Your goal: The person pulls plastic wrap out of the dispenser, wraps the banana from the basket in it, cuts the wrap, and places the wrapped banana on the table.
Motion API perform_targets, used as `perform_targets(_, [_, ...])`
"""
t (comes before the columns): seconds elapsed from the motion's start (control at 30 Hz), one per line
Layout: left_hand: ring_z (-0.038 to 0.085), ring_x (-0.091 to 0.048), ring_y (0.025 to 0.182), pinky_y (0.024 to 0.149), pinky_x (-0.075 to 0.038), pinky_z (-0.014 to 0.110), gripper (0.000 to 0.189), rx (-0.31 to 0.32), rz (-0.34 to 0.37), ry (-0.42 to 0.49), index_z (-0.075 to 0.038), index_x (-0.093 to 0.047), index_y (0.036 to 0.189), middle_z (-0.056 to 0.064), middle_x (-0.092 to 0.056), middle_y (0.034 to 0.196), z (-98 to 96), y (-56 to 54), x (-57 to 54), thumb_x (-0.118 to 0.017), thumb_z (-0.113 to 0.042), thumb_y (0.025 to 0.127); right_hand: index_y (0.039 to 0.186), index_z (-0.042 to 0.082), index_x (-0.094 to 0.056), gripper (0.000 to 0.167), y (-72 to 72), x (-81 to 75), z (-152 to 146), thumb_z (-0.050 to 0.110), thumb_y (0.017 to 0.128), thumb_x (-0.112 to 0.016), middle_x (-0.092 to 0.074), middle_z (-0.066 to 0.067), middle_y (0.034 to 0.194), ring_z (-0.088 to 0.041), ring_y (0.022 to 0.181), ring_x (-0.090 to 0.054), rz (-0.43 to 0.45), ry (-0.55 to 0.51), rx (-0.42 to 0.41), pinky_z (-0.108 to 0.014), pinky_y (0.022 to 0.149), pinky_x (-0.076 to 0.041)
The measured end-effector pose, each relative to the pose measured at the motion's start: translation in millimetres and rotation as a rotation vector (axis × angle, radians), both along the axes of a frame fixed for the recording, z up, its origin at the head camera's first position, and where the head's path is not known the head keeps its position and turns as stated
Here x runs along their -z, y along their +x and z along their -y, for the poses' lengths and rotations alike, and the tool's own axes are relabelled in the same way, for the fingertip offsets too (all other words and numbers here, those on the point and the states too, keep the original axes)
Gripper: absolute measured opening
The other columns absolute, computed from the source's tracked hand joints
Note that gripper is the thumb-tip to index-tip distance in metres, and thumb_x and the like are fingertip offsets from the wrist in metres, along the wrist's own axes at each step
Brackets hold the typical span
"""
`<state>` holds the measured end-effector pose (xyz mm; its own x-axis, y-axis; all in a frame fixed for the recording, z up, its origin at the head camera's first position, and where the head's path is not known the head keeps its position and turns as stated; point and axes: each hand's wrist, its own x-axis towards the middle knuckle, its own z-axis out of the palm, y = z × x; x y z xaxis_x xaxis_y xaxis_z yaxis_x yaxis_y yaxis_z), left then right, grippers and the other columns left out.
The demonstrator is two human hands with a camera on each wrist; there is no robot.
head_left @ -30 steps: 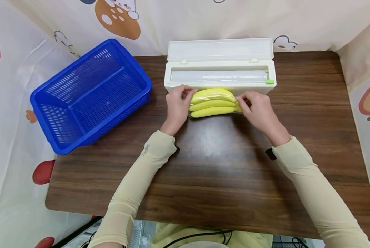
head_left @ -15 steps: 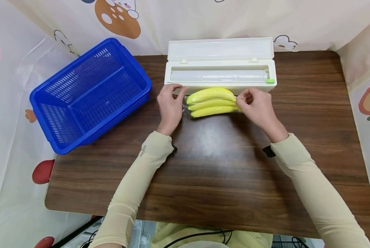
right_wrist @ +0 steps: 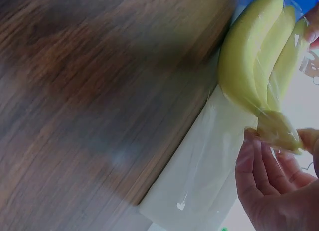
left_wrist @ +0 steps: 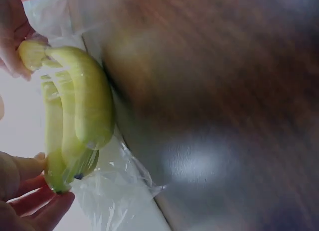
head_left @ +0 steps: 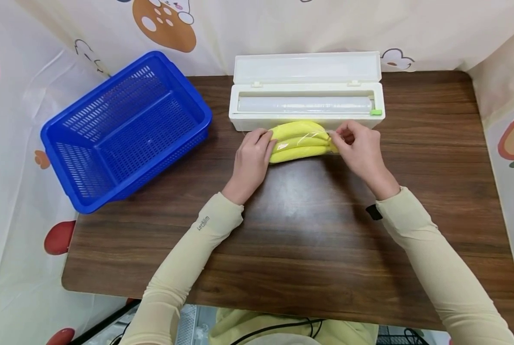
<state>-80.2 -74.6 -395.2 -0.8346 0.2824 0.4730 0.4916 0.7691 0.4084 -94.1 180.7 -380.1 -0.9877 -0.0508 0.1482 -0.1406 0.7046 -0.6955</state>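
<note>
A bunch of yellow bananas [head_left: 302, 140], covered in shiny clear cling film [left_wrist: 112, 196], is held at both ends just in front of a white film dispenser [head_left: 244, 122]. My left hand [head_left: 250, 163] grips the banana tips; the left wrist view has thumb and fingers on either side of them, with loose film hanging beside. At the stem end, my right hand [head_left: 360, 149] pinches the film. The right wrist view shows its fingers curled about the wrapped stem [right_wrist: 276, 131], with film stretched over the fruit.
The dispenser's lid [head_left: 306, 68] stands raised, and a film roll [head_left: 304, 104] lies inside. A green slider [head_left: 375, 112] sits at its right end. To the left is a blue perforated basket [head_left: 120, 194]. Everything stands on a brown wooden table [head_left: 308, 258].
My left hand moved off left with a film edge, then came back right onto the banana tips. Film now lies across the bananas' front. The right hand stays at the stem.
</note>
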Motion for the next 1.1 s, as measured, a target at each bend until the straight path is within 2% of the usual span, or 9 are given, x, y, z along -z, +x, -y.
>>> perform_targets(0.2, [0.033,-0.07,0.107,0.095,-0.059,0.036,0.03,0.019,0.125,-0.014,0.011,-0.071,0.124,0.022,-0.071,0.115,2.6,-11.4,-6.1,-0.06,-0.011,0.108,0.088,-0.004,-0.071,0.029,-1.5,3.2,6,0.017,0.105,-0.061,-0.073,-0.021,0.08,-0.024,0.07,-0.059,-0.024,0.011,0.008,-0.017,0.066,-0.037])
perform_targets(0.47, [0.031,-0.071,0.104,0.091,-0.06,0.034,0.029,0.024,0.195,-0.011,0.01,-0.072,0.121,0.022,-0.07,0.111,2.8,-17.4,-12.0,-0.06,-0.013,0.108,0.086,-0.004,-0.073,0.028,-3.4,6.0,9,0.014,0.103,-0.06,-0.071,-0.019,0.077,-0.022,0.067,-0.055,0.008,-0.007,0.045,-0.017,0.063,-0.037])
perform_targets(0.77, [0.032,-0.071,0.105,0.091,-0.059,0.036,0.033,0.004,0.326,0.026,0.009,-0.071,0.127,0.022,-0.069,0.114,3.3,-26.4,-17.7,-0.06,-0.016,0.108,0.085,-0.002,-0.076,0.029,-8.8,4.8,8,0.017,0.1,-0.062,-0.069,-0.015,0.074,-0.019,0.065,-0.054,0.064,-0.029,0.092,-0.02,0.064,-0.036])
perform_targets(0.97, [0.034,-0.068,0.109,0.093,-0.056,0.039,0.034,-0.009,0.434,0.143,0.007,-0.07,0.13,0.023,-0.069,0.12,6.9,-27.2,-16.4,-0.063,-0.016,0.106,0.089,-0.001,-0.079,0.034,-4.9,2.5,3,0.027,0.101,-0.065,-0.071,-0.009,0.075,-0.01,0.067,-0.052,0.15,-0.073,0.111,-0.024,0.067,-0.039])
perform_targets(1.1, [0.034,-0.066,0.107,0.092,-0.055,0.039,0.031,-0.047,0.465,0.235,0.006,-0.072,0.128,0.022,-0.067,0.121,8.5,-25.6,-16.9,-0.065,-0.015,0.106,0.092,-0.002,-0.081,0.037,-1.2,0.0,1,0.032,0.101,-0.068,-0.075,-0.016,0.084,-0.006,0.07,-0.054,0.145,-0.074,0.114,-0.026,0.07,-0.041])
